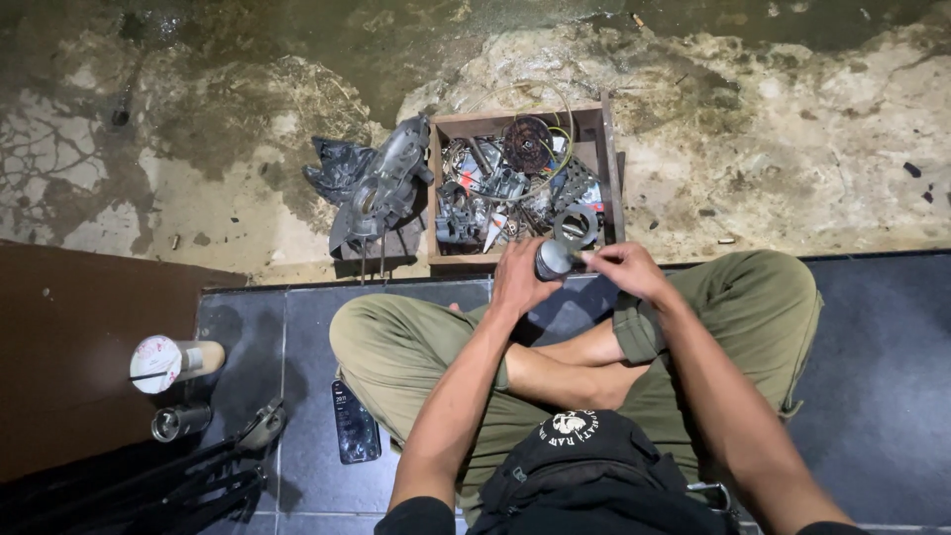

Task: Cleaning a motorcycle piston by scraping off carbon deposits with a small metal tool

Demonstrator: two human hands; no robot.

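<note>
1. Over the crossed legs, just in front of the wooden box, both hands meet on one small cylindrical part, dark with a pale rounded end.
2. The left hand is wrapped around the cylinder body, fingers closed on it; this grip appears to steady the part and present its end toward the other hand.
3. The right hand is pinched closed at the cylinder's end, fingertips touching it (whether a small tool or piece sits in the pinch cannot be told).
4. The part is held above the lap, near the box edge, which keeps the loose metal parts, wire coils and ring-shaped pieces inside the box within short reach.
5. A grey engine cover lies on a dark bag just left of the box, on the rough concrete floor.
6. On the dark tiles beside the left knee lies a phone; further left lie a capped cup and a small can, well apart from the work area.
</note>
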